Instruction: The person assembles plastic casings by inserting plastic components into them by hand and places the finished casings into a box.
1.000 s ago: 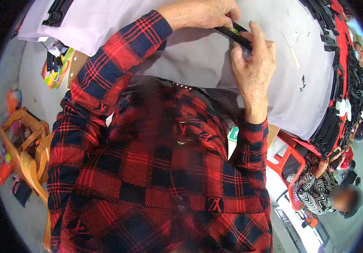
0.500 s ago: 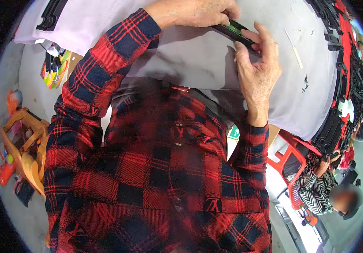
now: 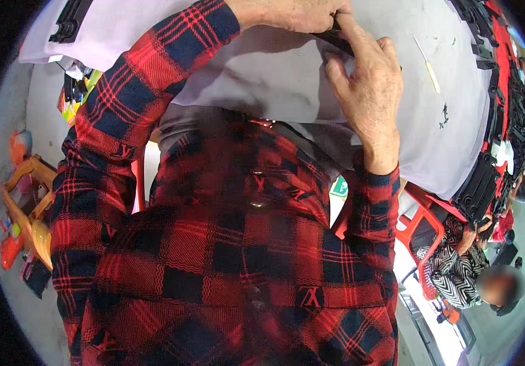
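Observation:
At the top of the head view, my left hand (image 3: 296, 14) is closed on a long, narrow black plastic part (image 3: 334, 43) that lies slantwise over the table. My right hand (image 3: 369, 85) covers much of this part. Its index finger stretches up to the left fingertips, and its thumb hangs below the part's near edge. The other right fingers curl over the part, so their exact grip is hidden. To the right of my right hand lies a slim pick (image 3: 430, 74) with a pale yellow handle and thin shaft.
Small dark bits (image 3: 444, 116) lie on the pale table cover (image 3: 250, 70). Several black plastic parts (image 3: 479, 183) line the right edge. Another black part (image 3: 70, 21) lies at the far left. A person in a zigzag-patterned top (image 3: 458, 268) sits beyond a red chair (image 3: 424, 235). A wooden chair (image 3: 27, 201) stands left.
My right hand has turned over the black plastic part, its index finger moving up and left to the left fingertips. The green inside of the part is now hidden.

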### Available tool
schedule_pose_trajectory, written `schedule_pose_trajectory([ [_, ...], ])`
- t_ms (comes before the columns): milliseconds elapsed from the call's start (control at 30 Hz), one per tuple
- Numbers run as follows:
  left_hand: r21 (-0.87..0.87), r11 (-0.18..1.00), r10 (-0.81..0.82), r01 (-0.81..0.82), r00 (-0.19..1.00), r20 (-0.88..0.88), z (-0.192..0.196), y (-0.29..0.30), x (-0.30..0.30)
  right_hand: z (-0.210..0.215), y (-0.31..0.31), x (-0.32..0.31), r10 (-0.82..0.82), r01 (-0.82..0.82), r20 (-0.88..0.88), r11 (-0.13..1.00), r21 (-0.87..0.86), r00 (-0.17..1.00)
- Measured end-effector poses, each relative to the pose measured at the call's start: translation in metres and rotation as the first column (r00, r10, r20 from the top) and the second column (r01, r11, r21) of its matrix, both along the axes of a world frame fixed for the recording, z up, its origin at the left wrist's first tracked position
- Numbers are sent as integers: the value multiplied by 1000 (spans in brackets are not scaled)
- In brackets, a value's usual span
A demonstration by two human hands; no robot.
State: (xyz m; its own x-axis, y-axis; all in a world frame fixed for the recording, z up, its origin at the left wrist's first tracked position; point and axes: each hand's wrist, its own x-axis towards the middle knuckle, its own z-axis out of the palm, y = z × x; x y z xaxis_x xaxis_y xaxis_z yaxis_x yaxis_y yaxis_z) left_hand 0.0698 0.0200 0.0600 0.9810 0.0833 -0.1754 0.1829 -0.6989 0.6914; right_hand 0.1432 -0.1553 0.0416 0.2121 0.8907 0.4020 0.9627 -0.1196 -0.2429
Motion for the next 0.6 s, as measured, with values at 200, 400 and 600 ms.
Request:
schedule_pose_trajectory([
  [200,-91,996,-9,19,995,99,-3,-2,0,-6,-10,13,-8,18,-211,999,46,978],
  [400,-106,994,52,4,849,525,5,3,-19,-13,-37,31,32,360,-735,857,368,677],
  [600,258,962,-18,-95,915,403,-15,-12,-38,-8,-44,37,-301,359,-384,929,87,873],
])
